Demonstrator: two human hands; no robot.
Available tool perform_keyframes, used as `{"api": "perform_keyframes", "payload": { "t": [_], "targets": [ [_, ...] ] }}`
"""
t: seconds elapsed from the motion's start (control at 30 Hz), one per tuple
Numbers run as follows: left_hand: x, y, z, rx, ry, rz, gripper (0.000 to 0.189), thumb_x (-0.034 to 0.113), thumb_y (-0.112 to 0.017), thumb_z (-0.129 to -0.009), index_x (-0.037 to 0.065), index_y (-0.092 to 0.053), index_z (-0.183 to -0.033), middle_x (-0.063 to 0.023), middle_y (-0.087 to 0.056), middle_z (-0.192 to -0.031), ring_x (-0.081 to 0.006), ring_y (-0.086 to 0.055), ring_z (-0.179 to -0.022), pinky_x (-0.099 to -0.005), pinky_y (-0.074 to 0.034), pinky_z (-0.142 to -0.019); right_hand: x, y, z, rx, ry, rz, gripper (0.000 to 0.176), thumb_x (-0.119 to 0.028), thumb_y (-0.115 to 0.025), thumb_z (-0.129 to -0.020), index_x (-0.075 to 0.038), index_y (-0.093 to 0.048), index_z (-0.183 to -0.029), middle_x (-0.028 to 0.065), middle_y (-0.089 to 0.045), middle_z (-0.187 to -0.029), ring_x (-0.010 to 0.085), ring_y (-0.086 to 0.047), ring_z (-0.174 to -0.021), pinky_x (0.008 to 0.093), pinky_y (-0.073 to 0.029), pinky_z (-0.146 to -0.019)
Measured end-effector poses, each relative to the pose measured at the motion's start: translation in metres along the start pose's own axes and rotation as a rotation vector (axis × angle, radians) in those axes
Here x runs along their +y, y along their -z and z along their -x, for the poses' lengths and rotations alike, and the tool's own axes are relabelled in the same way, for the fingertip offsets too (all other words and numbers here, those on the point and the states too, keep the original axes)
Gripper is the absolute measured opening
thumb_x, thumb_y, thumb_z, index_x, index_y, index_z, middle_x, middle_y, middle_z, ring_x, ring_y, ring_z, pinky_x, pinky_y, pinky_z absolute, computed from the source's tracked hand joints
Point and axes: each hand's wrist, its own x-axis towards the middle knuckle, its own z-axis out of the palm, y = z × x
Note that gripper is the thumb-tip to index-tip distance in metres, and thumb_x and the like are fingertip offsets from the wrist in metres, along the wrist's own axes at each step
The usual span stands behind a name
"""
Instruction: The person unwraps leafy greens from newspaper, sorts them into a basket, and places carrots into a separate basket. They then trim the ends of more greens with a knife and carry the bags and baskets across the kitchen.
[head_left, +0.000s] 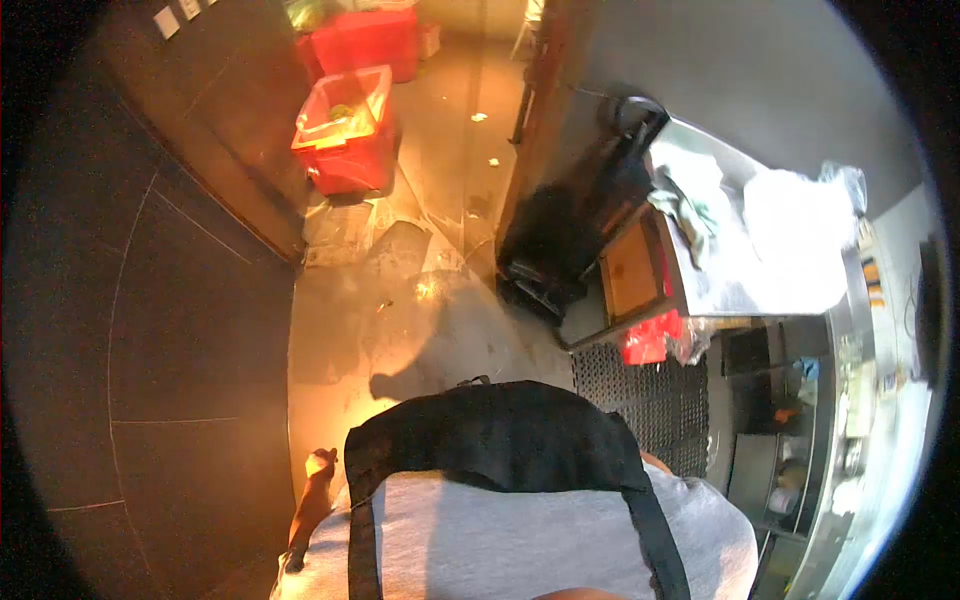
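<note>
Head camera view is being pointed down at a kitchen floor (430, 300). The floor is being lit by a warm yellow glow. It is looking wet and shiny, and small scraps are being left lying on it.

A grey shirt (500, 545) and a black apron (500, 435) are being worn by the person, and the bottom of the picture is being filled by them. The left hand (320, 464) is being held low, just beside the left edge of the apron and above the floor. Nothing is being seen in it. It is small and very bright, so it cannot be told if the fingers are being spread or pressed together. The right hand is not being shown.

The left side is being closed off by a dark wall (150, 300). Far up the floor, a red bin (345, 150) with a clear bag inside is being kept by that wall, and a second red box (365, 45) is being kept behind it.

On the right, a steel worktop (740, 290) is being used for a crumpled cloth (690, 205) and a white bag (795, 220). A black cart (580, 220) is being stood against its near end. A black rubber mat (650, 400) is being laid on the floor beside the worktop, and a red packet (650, 340) is being kept just above it. Small things on the far right shelves are too tiny to be told apart.
</note>
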Motion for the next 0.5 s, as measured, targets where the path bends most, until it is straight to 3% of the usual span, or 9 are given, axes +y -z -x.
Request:
{"api": "perform_keyframes", "payload": {
  "t": [0.07,0.1,0.13,0.17,0.2,0.27,0.4,0.43,0.5],
  "targets": [
    [0.038,0.018,-0.008,-0.039,0.081,0.185,0.031,0.040,-0.070,-0.073,0.009,-0.064,-0.072,-0.0100,-0.065,-0.070,-0.0236,-0.063,-0.068,-0.0370,-0.050,-0.066,0.000,0.009,-0.006,-0.082,0.009,-0.038,0.023,-0.031,-0.059,-0.080,-0.017,-0.071,-0.093,0.0023,-0.070,-0.090,0.0184,-0.068,-0.081,0.0346,-0.054,-0.066],
    [0.063,0.018,-0.022,0.083,-0.064,0.171,0.031,0.036,-0.074,-0.068,0.009,-0.061,-0.075,-0.0091,-0.063,-0.071,-0.0240,-0.062,-0.070,-0.0365,-0.050,-0.067,0.000,0.022,-0.013,-0.128,0.014,-0.056,0.021,-0.028,-0.057,-0.081,-0.017,-0.071,-0.092,0.0016,-0.070,-0.087,0.0170,-0.068,-0.079,0.0345,-0.054,-0.064],
    [0.083,0.023,-0.036,0.027,-0.026,0.208,0.031,0.031,-0.076,-0.066,0.009,-0.059,-0.077,-0.0092,-0.061,-0.070,-0.0249,-0.060,-0.068,-0.0364,-0.050,-0.066,-0.003,0.038,-0.023,-0.096,0.017,-0.151,0.020,-0.028,-0.058,-0.081,-0.015,-0.070,-0.090,0.0017,-0.070,-0.084,0.0166,-0.068,-0.075,0.0341,-0.054,-0.062],
    [0.073,-0.008,-0.095,0.022,-0.239,0.184,0.033,0.031,-0.076,-0.066,0.007,-0.059,-0.079,-0.0104,-0.061,-0.071,-0.0262,-0.060,-0.070,-0.0368,-0.050,-0.067,-0.012,0.065,-0.030,-0.064,0.022,-0.246,0.018,-0.028,-0.060,-0.080,-0.014,-0.070,-0.088,0.0019,-0.069,-0.081,0.0162,-0.067,-0.071,0.0336,-0.054,-0.061],
    [0.109,0.006,-0.113,0.093,-0.539,-0.316,0.034,0.031,-0.076,-0.067,0.005,-0.058,-0.081,-0.0119,-0.063,-0.076,-0.0277,-0.061,-0.072,-0.0372,-0.050,-0.068,-0.023,0.097,-0.037,-0.033,0.029,-0.344,0.018,-0.027,-0.061,-0.080,-0.013,-0.069,-0.085,0.0021,-0.068,-0.079,0.0158,-0.066,-0.068,0.0331,-0.053,-0.059],
    [0.209,0.054,-0.106,-0.060,-0.351,0.152,0.033,0.034,-0.070,-0.075,0.004,-0.061,-0.082,-0.0146,-0.065,-0.080,-0.0310,-0.062,-0.076,-0.0389,-0.049,-0.067,-0.046,0.166,-0.055,0.071,0.068,-0.505,0.019,-0.028,-0.064,-0.079,-0.010,-0.068,-0.082,0.0031,-0.066,-0.073,0.0157,-0.064,-0.062,0.0324,-0.052,-0.056],
    [0.364,0.140,-0.105,-0.105,-0.593,0.266,0.027,0.029,-0.064,-0.083,0.003,-0.061,-0.080,-0.0137,-0.063,-0.074,-0.0265,-0.060,-0.068,-0.0363,-0.048,-0.064,-0.137,0.377,-0.040,0.520,0.400,-0.646,0.031,-0.033,-0.068,-0.078,-0.002,-0.064,-0.075,0.0068,-0.060,-0.064,0.0169,-0.060,-0.053,0.0316,-0.050,-0.051],
    [0.387,0.155,-0.113,-0.071,-0.699,0.234,0.025,0.028,-0.063,-0.084,0.003,-0.061,-0.079,-0.0132,-0.063,-0.072,-0.0248,-0.060,-0.066,-0.0353,-0.048,-0.063,-0.169,0.428,-0.030,0.552,0.467,-0.681,0.035,-0.035,-0.070,-0.078,0.000,-0.063,-0.073,0.0077,-0.058,-0.061,0.0172,-0.058,-0.051,0.0313,-0.049,-0.049],
    [0.438,0.190,-0.128,-0.121,-0.639,0.195,0.025,0.026,-0.062,-0.086,0.002,-0.061,-0.080,-0.0113,-0.062,-0.072,-0.0202,-0.059,-0.067,-0.0328,-0.047,-0.064,-0.227,0.528,-0.032,0.341,0.434,-0.839,0.035,-0.034,-0.066,-0.082,0.000,-0.063,-0.074,0.0090,-0.058,-0.061,0.0178,-0.059,-0.053,0.0341,-0.048,-0.051]
  ]
}}
